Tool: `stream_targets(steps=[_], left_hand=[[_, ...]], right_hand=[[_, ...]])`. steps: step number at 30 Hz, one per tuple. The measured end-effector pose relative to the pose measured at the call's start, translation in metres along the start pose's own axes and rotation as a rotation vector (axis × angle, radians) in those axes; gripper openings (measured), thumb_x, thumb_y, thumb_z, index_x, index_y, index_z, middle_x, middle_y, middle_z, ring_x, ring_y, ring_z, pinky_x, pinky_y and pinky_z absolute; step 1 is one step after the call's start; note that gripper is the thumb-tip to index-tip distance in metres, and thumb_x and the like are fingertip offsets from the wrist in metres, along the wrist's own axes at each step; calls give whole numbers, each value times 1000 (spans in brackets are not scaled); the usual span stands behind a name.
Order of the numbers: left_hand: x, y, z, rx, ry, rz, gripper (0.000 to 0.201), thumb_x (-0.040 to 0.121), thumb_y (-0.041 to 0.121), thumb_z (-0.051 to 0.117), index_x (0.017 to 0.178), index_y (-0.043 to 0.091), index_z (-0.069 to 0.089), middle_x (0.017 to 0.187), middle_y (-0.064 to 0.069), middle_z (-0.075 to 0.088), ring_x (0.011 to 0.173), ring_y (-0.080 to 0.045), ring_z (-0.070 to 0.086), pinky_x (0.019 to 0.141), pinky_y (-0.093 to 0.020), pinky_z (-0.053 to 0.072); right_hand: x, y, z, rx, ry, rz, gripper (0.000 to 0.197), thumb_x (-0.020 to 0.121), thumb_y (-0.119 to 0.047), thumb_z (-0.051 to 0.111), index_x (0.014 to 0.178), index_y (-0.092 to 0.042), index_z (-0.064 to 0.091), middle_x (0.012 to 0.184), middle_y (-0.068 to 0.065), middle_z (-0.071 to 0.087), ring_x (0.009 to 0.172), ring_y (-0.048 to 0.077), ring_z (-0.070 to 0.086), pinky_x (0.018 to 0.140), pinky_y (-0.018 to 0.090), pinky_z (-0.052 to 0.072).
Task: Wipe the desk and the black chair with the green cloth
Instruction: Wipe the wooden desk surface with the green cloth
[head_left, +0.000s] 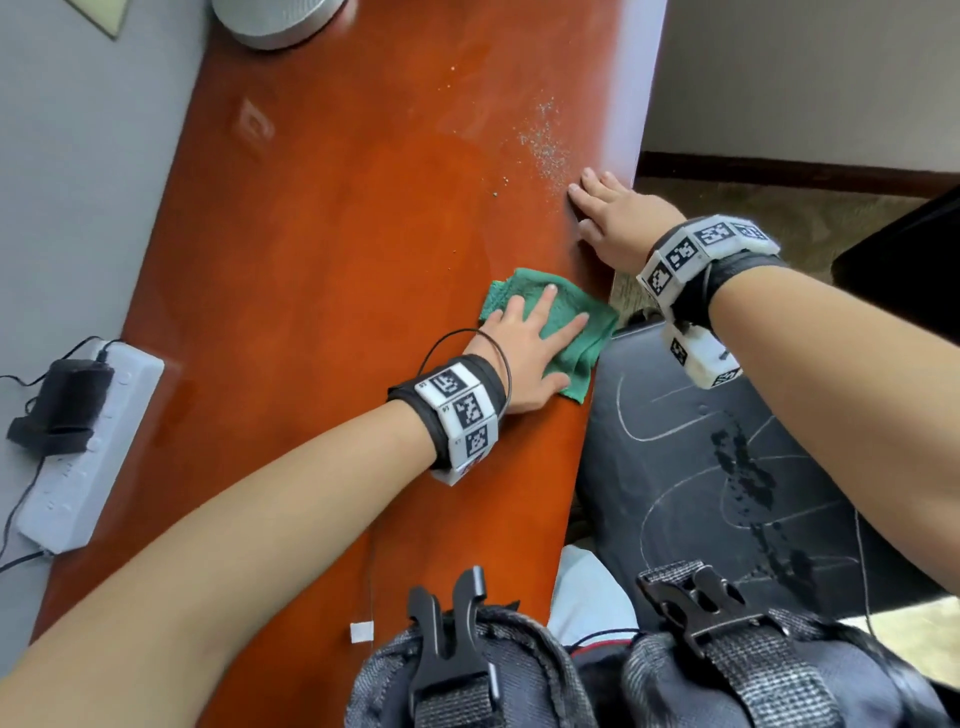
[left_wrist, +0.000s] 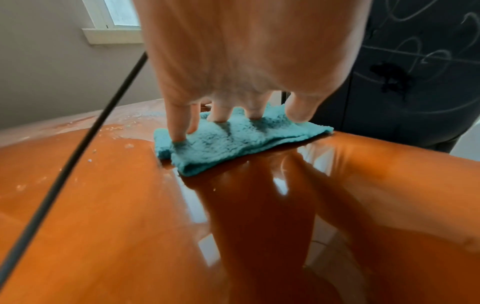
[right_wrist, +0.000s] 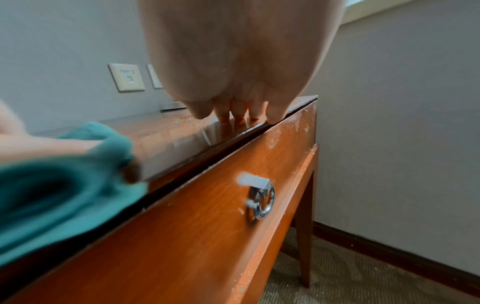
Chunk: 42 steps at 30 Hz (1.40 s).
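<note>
The green cloth (head_left: 558, 332) (left_wrist: 233, 142) (right_wrist: 59, 179) lies folded on the glossy red-brown desk (head_left: 337, 260) near its front edge. My left hand (head_left: 535, 338) (left_wrist: 233, 115) presses flat on the cloth with fingers spread and straight. My right hand (head_left: 608, 208) (right_wrist: 233, 115) rests flat on the desk top at the front edge, farther along, holding nothing. Pale crumbs and dust (head_left: 545, 140) lie scattered just beyond the right hand. The black chair (head_left: 727, 467) (left_wrist: 415, 61) stands against the desk front, its seat marked with chalk lines and dark spots.
A white power strip (head_left: 88, 447) with a black adapter plugged in lies at the desk's left by the wall. A round grey-white object (head_left: 275, 21) stands at the far end. The desk drawer has a metal ring pull (right_wrist: 261, 202). Carpet (right_wrist: 363, 277) lies below.
</note>
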<state>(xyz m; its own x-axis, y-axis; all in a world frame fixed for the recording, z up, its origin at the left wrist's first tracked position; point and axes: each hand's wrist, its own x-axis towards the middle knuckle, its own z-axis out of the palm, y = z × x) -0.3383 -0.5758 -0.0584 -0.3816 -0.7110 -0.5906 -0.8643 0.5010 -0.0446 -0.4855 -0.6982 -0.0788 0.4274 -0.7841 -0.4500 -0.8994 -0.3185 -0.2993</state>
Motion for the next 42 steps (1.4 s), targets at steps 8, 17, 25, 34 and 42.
stream_targets(steps=[8,17,25,34,42], left_hand=[[36,-10,-19,-12,33,-80,60,99,44,26,151,33,-2,158,-14,-7,135,-41,17,113,-44,19],[-51,22,35,3,-12,166,62,98,42,34,150,36,1,158,-14,-9,140,-43,11,114,-48,11],[-51,19,49,-81,56,93,57,95,43,39,149,36,20,157,-15,13,134,-47,29,109,-49,28],[-25,-60,37,-489,155,-445,53,100,42,29,149,43,8,160,-3,-5,142,-35,3,110,-48,30],[15,-94,12,-545,104,-472,52,101,41,24,150,40,6,159,-5,-8,142,-40,-3,116,-49,11]], right_hand=[[5,7,-2,2,-39,-18,54,102,-16,26,152,-18,6,160,3,-3,147,19,0,118,39,15],[6,7,0,75,-26,3,57,101,-9,27,152,-19,5,160,1,-5,147,17,-2,119,36,12],[3,9,8,128,48,-3,59,98,-6,29,152,-21,10,160,-1,-1,147,16,0,117,32,12],[2,7,2,138,0,20,67,94,4,29,152,-20,7,160,-1,-4,147,14,-4,118,31,9],[0,10,5,126,15,21,77,87,10,31,152,-23,6,159,-3,-4,146,12,-4,117,31,12]])
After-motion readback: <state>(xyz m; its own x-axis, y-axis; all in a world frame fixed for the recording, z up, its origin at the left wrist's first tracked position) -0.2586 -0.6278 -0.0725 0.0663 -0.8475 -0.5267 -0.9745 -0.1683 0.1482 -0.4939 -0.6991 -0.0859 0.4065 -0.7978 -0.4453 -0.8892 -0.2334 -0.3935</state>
